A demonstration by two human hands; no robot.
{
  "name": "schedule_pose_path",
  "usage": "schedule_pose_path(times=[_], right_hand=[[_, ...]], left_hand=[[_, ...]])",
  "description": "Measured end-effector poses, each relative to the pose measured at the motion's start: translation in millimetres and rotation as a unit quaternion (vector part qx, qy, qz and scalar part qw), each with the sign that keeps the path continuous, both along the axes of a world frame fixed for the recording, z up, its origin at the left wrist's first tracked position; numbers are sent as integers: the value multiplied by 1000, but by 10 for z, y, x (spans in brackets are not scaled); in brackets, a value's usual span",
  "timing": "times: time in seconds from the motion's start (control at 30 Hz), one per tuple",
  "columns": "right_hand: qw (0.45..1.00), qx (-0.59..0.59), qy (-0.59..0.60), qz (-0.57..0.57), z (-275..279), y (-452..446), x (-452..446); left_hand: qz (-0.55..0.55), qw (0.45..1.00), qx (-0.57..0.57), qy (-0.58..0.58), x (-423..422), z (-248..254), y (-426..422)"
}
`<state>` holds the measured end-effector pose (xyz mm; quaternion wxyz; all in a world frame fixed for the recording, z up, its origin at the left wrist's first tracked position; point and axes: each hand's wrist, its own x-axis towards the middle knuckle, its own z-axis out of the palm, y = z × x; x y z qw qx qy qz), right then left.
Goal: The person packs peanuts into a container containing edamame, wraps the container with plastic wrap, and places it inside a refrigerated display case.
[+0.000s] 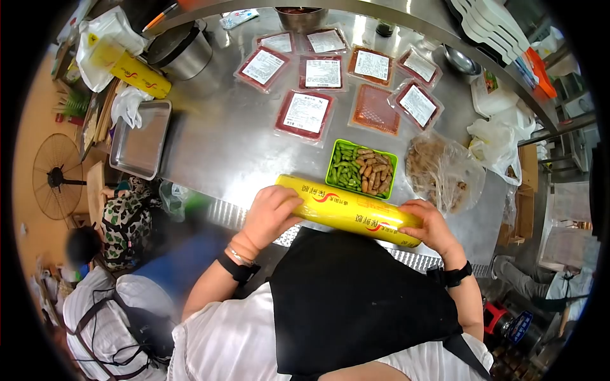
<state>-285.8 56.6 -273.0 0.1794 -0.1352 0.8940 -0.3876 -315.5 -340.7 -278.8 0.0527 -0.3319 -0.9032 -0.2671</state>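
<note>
A yellow roll of film with red and black print (349, 211) lies slantwise along the front edge of the steel table. My left hand (272, 213) wraps round its left end, and my right hand (429, 223) grips the right end. Just beyond the roll sits a green tray (361, 169) with green pods on its left side and brown peanut-like pods on its right. To the right of the tray is a clear plastic bag (441, 173) with brown contents.
Several sealed red packs with white labels (306, 113) lie farther back. An empty metal tray (141, 140) and a lidded pot (181, 52) stand left, with another yellow roll (130, 70). White bags (505, 136) are right. Other people are at lower left (121, 311) and right (540, 286).
</note>
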Motion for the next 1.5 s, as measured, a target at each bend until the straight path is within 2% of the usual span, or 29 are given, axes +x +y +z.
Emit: schedule_pose_path(times=[0.1,0.3,0.4,0.5,0.6,0.7,0.8,0.93,1.07,1.17,1.3,1.4,1.43,1.5], right_hand=[[1000,-14,-16,-5,-13,9,-6],[1000,-15,-22,-2,-9,14,-35],[999,-17,-31,-2,20,7,-54],[1000,-12,-17,12,-47,53,-57],[1000,-19,-25,0,-3,30,-59],[1000,-18,-11,6,-19,46,-54],[1000,-22,-21,2,-26,46,-54],[1000,-10,-6,8,-50,62,-32],[1000,-17,-15,6,-21,25,-42],[1000,-1,-13,4,11,-5,-38],[999,35,-10,17,99,-85,-61],[990,115,-41,73,234,-201,-178],[983,154,-37,98,268,-243,-219],[983,139,-5,123,355,-391,-309]], left_hand=[[-2,1000,20,14,-23,-31,100],[-26,998,-65,11,-79,-132,121],[-7,999,-30,-14,-52,-120,96],[59,991,37,-114,-12,-139,70],[163,905,198,-338,-60,-149,105],[87,962,150,-210,-151,226,224],[5,995,25,-100,-132,102,108],[70,975,148,-150,-139,198,50],[52,979,145,-135,-118,226,-2],[39,987,47,-145,2,272,-169],[31,991,41,-124,169,358,-277],[14,969,50,-241,247,93,-462],[31,951,79,-299,257,-5,-538],[145,941,116,-282,240,-135,-634]])
